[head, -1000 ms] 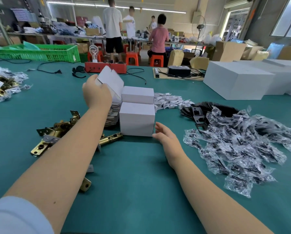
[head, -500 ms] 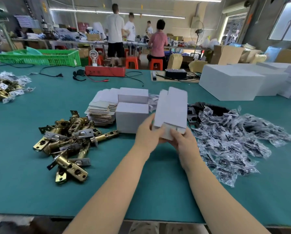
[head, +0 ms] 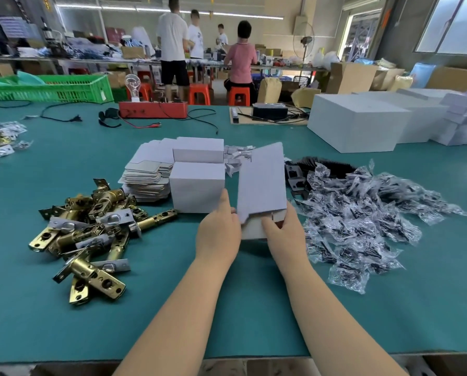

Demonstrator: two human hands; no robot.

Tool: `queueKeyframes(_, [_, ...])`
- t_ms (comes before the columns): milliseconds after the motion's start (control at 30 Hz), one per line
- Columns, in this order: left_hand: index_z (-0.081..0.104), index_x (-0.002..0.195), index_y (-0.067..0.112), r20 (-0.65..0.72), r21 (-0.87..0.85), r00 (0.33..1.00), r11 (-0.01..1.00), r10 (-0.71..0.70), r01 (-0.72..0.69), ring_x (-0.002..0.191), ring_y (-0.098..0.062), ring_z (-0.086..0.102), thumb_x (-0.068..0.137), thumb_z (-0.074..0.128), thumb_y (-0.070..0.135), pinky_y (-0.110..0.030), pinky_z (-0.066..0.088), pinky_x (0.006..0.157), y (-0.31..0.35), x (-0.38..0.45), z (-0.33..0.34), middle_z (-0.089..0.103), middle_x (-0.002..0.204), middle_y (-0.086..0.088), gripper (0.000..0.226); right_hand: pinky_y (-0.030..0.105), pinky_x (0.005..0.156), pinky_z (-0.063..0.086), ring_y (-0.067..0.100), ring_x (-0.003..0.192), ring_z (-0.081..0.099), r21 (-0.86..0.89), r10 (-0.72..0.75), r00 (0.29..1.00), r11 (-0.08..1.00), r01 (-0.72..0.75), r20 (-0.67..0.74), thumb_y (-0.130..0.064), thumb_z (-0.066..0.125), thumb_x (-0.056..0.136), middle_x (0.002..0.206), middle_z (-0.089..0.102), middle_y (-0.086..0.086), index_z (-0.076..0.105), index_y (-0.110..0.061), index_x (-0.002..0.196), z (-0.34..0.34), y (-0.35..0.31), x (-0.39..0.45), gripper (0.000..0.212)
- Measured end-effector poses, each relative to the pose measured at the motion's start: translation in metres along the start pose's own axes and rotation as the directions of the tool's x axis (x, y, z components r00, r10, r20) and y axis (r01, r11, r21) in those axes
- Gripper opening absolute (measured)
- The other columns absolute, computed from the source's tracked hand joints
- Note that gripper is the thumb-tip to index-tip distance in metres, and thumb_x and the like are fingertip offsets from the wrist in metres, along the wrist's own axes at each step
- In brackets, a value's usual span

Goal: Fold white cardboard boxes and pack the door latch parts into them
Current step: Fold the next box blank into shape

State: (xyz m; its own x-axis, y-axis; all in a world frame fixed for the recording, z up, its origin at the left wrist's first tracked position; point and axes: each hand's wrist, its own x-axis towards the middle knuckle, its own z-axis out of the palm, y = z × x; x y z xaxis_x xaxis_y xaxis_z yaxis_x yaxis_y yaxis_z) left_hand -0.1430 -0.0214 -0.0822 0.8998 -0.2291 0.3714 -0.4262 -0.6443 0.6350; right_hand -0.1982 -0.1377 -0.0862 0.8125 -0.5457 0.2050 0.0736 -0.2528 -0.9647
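Head view: only one camera, looking down over the green table (head: 64,164).
Left hand (head: 218,234): a second ago it was reaching up to the stack of flat blanks (head: 148,175); now it is pulled back in front of the body, gripping the left edge of a box blank (head: 262,183).
Right hand (head: 286,234): a second ago resting by the folded boxes (head: 197,185); now fingers curled on the blank's lower right, thumb on the bottom flap.
Box blank: held upright off the table between both hands, just right of the folded boxes; lower flap bent open, more so than half a second ago.
Meaning: a fresh blank is picked, and its folding seems just begun.
Latch parts (head: 91,229): brass pile at left, untouched; nothing packed in this box yet.
Bagged parts (head: 362,213): heap at right, well clear of the hands.
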Motion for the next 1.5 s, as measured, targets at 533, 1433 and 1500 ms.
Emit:
queueKeyframes(533, [0.017,0.154,0.023,0.027,-0.031,0.998,0.998,0.056,-0.055,0.084,-0.032,0.05,0.099,0.037,0.009,-0.029,0.03,0.065,0.008,0.001,0.009,0.058,0.097,-0.021,0.061,0.028,0.07,0.047,0.012,0.077,0.059,-0.078,0.055,0.984,0.996,-0.043,0.167,-0.005,0.049,0.086,0.102,0.065,-0.003,0.028,-0.036,0.143,0.0,-0.007,0.0,0.068])
queueKeyframes(1433, [0.055,0.133,0.029,0.199,-0.709,0.98,0.685,-0.028,0.164,0.093,-0.009,0.062,0.089,0.049,0.004,-0.026,0.053,0.086,0.009,-0.003,-0.005,0.071,0.106,0.005,0.052,0.038,0.077,0.056,0.024,0.086,0.066,0.492,0.267,0.956,0.821,-0.29,0.118,-0.016,0.06,0.092,0.102,0.071,0.011,0.064,-0.005,0.107,-0.017,-0.01,0.015,0.019])
queueKeyframes(1500, [0.068,0.121,0.021,0.359,-0.818,0.933,0.483,0.006,0.312,0.094,-0.018,0.066,0.078,0.049,0.009,-0.033,0.056,0.081,0.008,0.001,-0.008,0.073,0.105,-0.006,0.048,0.04,0.076,0.056,0.024,0.082,0.065,0.488,0.284,0.953,0.821,-0.298,0.104,-0.012,0.062,0.091,0.098,0.071,0.009,0.064,-0.009,0.099,-0.02,-0.01,0.016,0.01])
